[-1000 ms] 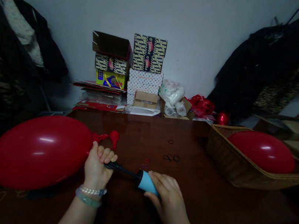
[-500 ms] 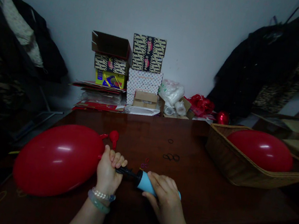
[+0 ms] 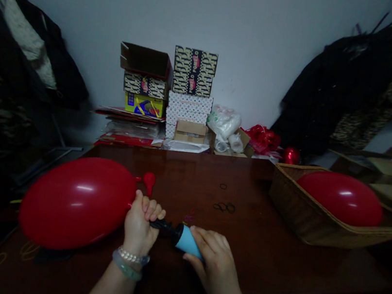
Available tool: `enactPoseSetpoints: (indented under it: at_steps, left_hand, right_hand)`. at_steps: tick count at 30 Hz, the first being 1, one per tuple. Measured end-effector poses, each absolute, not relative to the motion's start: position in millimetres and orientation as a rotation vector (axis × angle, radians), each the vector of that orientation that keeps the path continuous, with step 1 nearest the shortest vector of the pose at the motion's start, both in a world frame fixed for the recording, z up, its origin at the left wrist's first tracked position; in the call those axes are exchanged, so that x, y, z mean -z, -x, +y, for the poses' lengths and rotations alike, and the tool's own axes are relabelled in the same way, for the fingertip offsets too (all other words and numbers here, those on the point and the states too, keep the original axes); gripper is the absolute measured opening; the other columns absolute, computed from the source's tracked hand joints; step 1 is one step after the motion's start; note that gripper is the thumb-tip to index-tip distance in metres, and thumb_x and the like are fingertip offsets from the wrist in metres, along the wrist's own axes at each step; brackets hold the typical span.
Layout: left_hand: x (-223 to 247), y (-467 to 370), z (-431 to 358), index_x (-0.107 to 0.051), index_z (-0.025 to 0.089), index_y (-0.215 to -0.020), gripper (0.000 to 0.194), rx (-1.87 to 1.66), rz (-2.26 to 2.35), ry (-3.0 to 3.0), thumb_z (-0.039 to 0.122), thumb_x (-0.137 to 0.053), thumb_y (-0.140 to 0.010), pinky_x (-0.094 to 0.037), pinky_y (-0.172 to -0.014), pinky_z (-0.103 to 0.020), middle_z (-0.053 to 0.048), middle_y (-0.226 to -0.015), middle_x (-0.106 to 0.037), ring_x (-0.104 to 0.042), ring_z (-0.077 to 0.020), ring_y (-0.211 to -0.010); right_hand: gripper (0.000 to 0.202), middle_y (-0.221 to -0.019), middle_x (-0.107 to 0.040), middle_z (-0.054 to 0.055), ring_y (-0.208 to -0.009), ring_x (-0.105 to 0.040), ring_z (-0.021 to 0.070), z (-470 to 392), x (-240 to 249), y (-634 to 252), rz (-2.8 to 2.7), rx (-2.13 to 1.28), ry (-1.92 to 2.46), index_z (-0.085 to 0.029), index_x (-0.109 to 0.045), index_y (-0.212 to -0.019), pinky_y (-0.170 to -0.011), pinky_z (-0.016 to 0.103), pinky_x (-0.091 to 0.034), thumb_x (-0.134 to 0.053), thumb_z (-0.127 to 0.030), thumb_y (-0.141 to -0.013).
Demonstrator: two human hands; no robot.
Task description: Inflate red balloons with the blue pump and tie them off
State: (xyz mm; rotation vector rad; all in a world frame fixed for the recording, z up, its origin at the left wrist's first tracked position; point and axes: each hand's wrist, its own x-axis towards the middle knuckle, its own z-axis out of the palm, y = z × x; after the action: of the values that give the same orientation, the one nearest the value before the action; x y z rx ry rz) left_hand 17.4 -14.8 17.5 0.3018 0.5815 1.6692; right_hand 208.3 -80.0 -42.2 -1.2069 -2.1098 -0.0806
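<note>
A large inflated red balloon (image 3: 79, 203) lies to the left, its neck running into my left hand (image 3: 141, 222). That hand is closed around the neck and the black nozzle end of a blue hand balloon pump (image 3: 189, 242). My right hand (image 3: 217, 263) wraps around the pump's blue barrel, covering its rear end. The pump lies slanted between both hands above the dark wooden table (image 3: 246, 253). Just beyond my left fist is a small red balloon (image 3: 149, 180), not inflated.
A wicker basket (image 3: 296, 213) on the right holds another inflated red balloon (image 3: 339, 195). Several thin black loops lie mid-table, with tan loops at the left. Stacked boxes (image 3: 189, 109) and plastic bags (image 3: 225, 122) stand along the wall. Clothes hang on both sides.
Both hands and the pump have shifted slightly left. The right hand sits a little closer to the left one. The big balloon has risen slightly.
</note>
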Motion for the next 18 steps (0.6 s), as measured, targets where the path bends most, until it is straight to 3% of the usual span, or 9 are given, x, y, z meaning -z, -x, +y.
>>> enactPoseSetpoints:
  at_steps: [18]
  left_hand:
    - [-20.6, -11.3, -8.2, -0.025, 0.019, -0.054, 0.047, -1.706, 0.561, -0.265, 0.035, -0.053, -0.089, -0.026, -0.040, -0.021, 0.008, -0.037, -0.024, -0.024, -0.0058, -0.033]
  right_hand:
    - [0.047, -0.118, -0.064, 0.010, -0.102, -0.058, 0.0245, -76.2, 43.4, -218.7, -2.094, 0.145, 1.229, -0.021, -0.051, -0.130, -0.087, 0.040, -0.047, -0.060, -0.037, -0.087]
